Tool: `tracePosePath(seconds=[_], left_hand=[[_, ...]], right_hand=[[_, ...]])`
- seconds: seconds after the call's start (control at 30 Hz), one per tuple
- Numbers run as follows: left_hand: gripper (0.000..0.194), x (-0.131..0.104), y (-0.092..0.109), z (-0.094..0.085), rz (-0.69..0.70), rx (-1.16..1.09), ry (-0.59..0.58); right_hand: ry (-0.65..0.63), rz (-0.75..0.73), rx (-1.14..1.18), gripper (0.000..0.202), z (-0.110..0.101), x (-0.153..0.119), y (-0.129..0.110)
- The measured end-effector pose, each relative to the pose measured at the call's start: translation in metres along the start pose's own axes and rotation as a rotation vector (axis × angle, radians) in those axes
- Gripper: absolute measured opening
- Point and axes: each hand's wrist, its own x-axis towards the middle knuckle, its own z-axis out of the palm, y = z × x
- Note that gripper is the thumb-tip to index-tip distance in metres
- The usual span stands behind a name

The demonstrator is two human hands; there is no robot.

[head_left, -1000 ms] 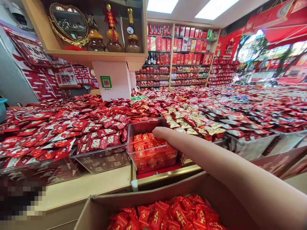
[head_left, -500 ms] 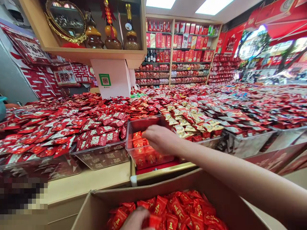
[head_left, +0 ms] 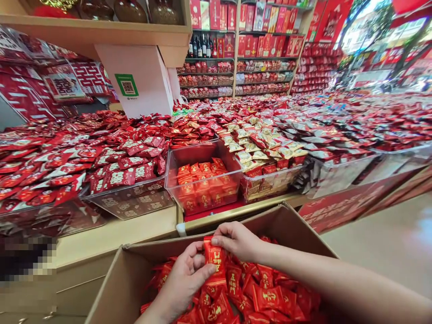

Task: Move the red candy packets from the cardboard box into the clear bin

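Both hands are over an open cardboard box (head_left: pixel 104 283) heaped with red packets with gold lettering (head_left: pixel 270 297). My right hand (head_left: pixel 236 240) pinches the upper end of one red packet (head_left: pixel 216 261). On that packet's left side, my left hand (head_left: pixel 189 274) has its thumb and curled fingers closed around the edge. Beyond the box, a clear plastic bin (head_left: pixel 202 186) holds upright red packets (head_left: pixel 199 173) in rows, with its upper part unfilled.
Bins of dark red packets (head_left: pixel 128 171) and gold-and-white packets (head_left: pixel 259 153) flank the clear bin. A white box with a QR code (head_left: pixel 148 90) stands behind, under a wooden cabinet (head_left: pixel 101 33). Stocked shelves (head_left: pixel 236 58) line the back.
My right hand has come back from the clear bin to the cardboard box and now grips a packet together with my left hand. The view has tilted downward.
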Motion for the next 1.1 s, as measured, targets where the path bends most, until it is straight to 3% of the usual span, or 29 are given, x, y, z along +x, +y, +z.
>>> tracePosePath(seconds=[0.13,0.27,0.37,0.43,0.53,0.67,0.8,0.87,1.0,1.1], left_hand=[[0.033,-0.001,0.008,-0.006,-0.121,-0.109,0.071],[0.039,-0.003,0.017,-0.006,-0.291,-0.337,0.061],[0.035,-0.003,0.019,-0.002,-0.215,-0.315,0.124],[0.046,-0.002,0.017,0.000,-0.148,-0.240,0.196],[0.065,0.000,0.010,-0.002,-0.086,-0.159,0.216],[0.066,0.003,0.001,-0.007,-0.013,-0.090,0.178],[0.072,0.005,-0.004,-0.010,-0.004,-0.075,0.211],[0.074,0.005,-0.003,-0.010,-0.048,-0.042,0.248],[0.073,0.005,0.003,-0.008,-0.093,-0.019,0.327],[0.074,0.003,0.008,-0.006,-0.094,-0.035,0.307]], right_hand=[[0.053,-0.012,0.119,0.028,-0.003,-0.003,-0.005],[0.102,-0.426,-0.129,0.018,-0.008,-0.013,-0.009],[-0.024,-0.610,-0.311,0.022,-0.011,-0.021,-0.010],[-0.084,-0.591,-0.328,0.029,-0.011,-0.024,-0.009],[-0.031,-0.452,-0.265,0.021,-0.006,-0.023,-0.004],[0.022,-0.149,-0.220,0.012,0.007,-0.019,0.008],[-0.022,-0.033,-0.222,0.008,0.012,-0.018,0.015],[-0.019,-0.115,-0.305,0.012,0.010,-0.021,0.010],[-0.060,-0.538,-0.715,0.034,0.005,-0.027,-0.007],[-0.050,-0.727,-1.065,0.015,0.006,-0.029,-0.013]])
